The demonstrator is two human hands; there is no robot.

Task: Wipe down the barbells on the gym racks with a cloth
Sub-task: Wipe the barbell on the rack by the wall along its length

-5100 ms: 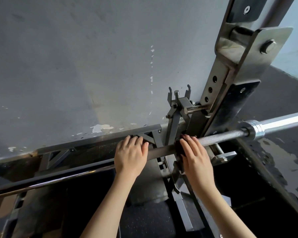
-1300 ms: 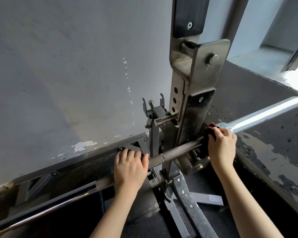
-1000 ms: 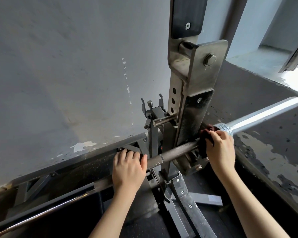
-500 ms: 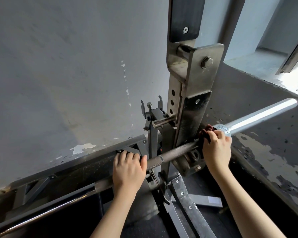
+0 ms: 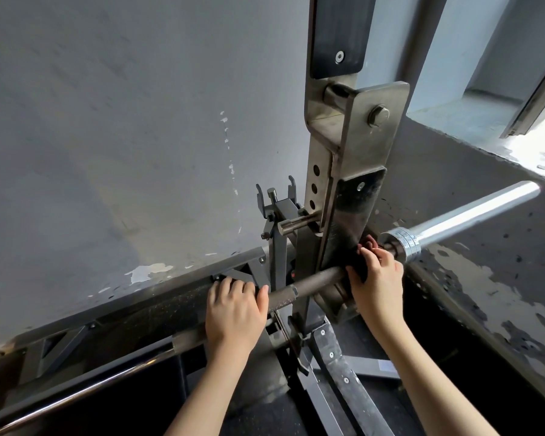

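Running from lower left up to upper right across the head view, the barbell [image 5: 315, 280] rests low in the gym rack [image 5: 348, 196], its dark knurled shaft passing in front of the steel upright and ending in a bright chrome sleeve [image 5: 472, 215] beyond a ringed collar [image 5: 401, 243]. On the left stretch of the shaft, the left hand [image 5: 233, 313] is closed over the bar from above, fingers curled across the top and thumb toward the upright, apparently steadying it. Just right of the upright, the right hand [image 5: 378, 278] is wrapped around the shaft with a dark reddish cloth [image 5: 364, 250] bunched under the fingers; a fold of it pokes out above the knuckles, near the collar. This hand is nearly closed, gripping cloth and bar together, though how fully the fabric encircles the steel cannot be told. The collar and the sleeve lie up and to the right of the cloth hand, along the bar's own line, so the right hand is far the nearer of the two to that unwiped-looking end. Any further stroke would likely follow the axis outward, over the collar's step, where the cloth could snag.
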